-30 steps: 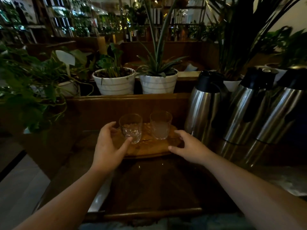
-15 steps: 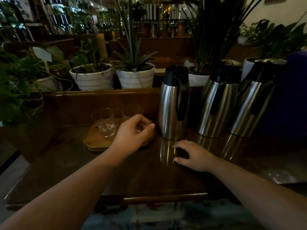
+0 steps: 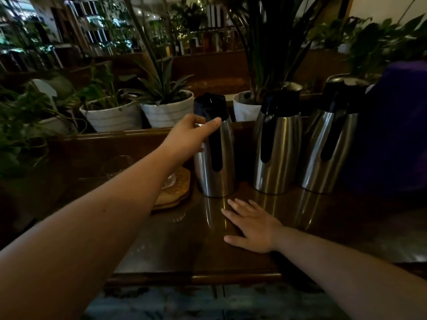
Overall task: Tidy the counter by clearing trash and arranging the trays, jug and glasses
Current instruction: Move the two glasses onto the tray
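At frame centre, the left hand (image 3: 191, 135) is curling around the smooth steel jug (image 3: 213, 155) with its black plastic lid. The right hand (image 3: 251, 224) is lying spread flat on the glossy wooden counter (image 3: 323, 218). A round wooden tray (image 3: 175, 192) is sitting left of the jug.

Jugs (image 3: 215, 162) look like brushed steel with a satin sheen and matt black plastic lids; the counter (image 3: 184, 245) is glossy dark wood; the tray (image 3: 175, 195) is matt wood
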